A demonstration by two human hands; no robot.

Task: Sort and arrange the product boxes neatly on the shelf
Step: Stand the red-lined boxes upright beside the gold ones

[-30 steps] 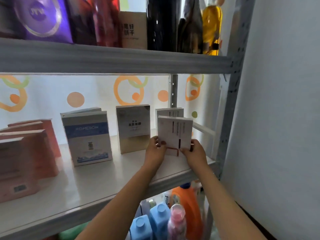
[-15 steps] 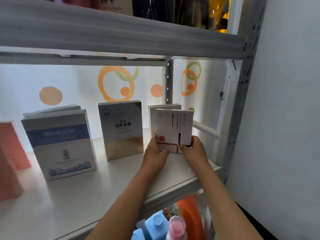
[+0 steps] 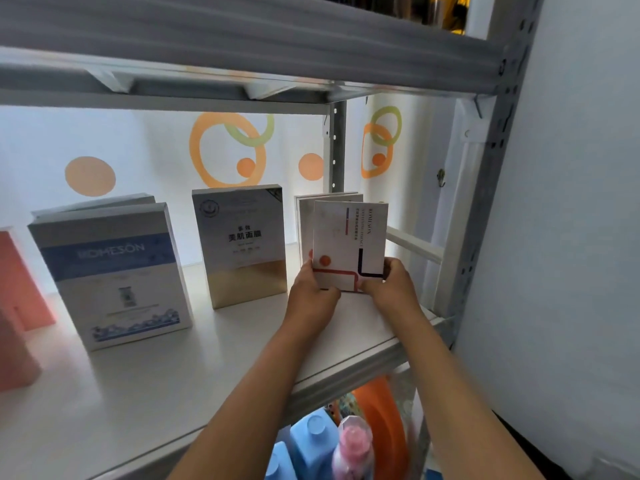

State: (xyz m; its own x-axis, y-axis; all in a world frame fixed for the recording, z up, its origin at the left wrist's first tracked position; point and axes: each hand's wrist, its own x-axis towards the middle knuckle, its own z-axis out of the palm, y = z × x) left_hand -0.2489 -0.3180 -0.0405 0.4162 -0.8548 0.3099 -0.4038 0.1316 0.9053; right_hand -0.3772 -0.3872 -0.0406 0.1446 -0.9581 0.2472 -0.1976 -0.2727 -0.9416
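Observation:
A white box with red and black lines [image 3: 349, 244] stands upright at the right end of the white shelf [image 3: 173, 382]. My left hand [image 3: 311, 296] grips its lower left corner and my right hand [image 3: 391, 285] grips its lower right corner. A similar white box [image 3: 304, 223] stands just behind it, mostly hidden. To the left stand a silver and gold box [image 3: 242, 244] and a white box with a blue band [image 3: 110, 271], with another box behind that one. Orange-pink boxes [image 3: 17, 292] sit at the far left.
The upper shelf beam [image 3: 242, 39] hangs low overhead. A grey upright post [image 3: 485, 202] and a white wall [image 3: 571, 237] close off the right side. Blue, pink and orange bottles [image 3: 346, 441] stand on the level below.
The view has moved closer and lower, so the upper shelf's goods are out of sight. Both hands still hold the white box, which stands more upright near the box behind it.

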